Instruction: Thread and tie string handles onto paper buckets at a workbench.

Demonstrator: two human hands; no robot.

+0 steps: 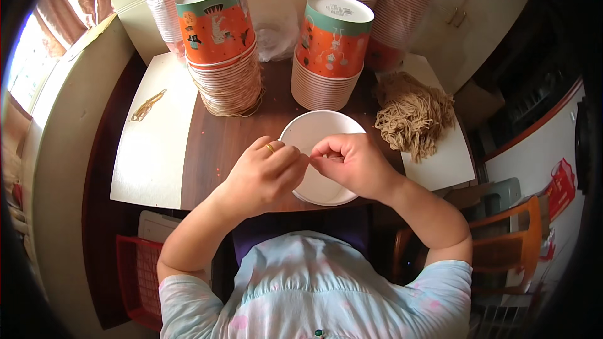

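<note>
Over a white paper bucket (323,124) my two hands meet, fingertips almost touching. The bucket stands at the table's near edge with its open mouth facing up. My left hand (267,169), with a gold ring, is closed in a pinch on the bucket's left side. My right hand (352,162) is also pinched, thumb against forefinger, above the bucket's right half. Whatever lies between the fingertips is too small to make out. Beyond the bucket rises an upside-down stack of orange and green printed paper buckets (336,37). A heap of tan cords (416,113) lies to the right.
Another upside-down bucket stack (217,28), tan cords looped round its lower rims, stands at back left. A small cord bundle (147,105) lies on the table's white left leaf (147,166). Tall wrapped stacks (408,6) line the back. A wooden chair (502,245) is at right.
</note>
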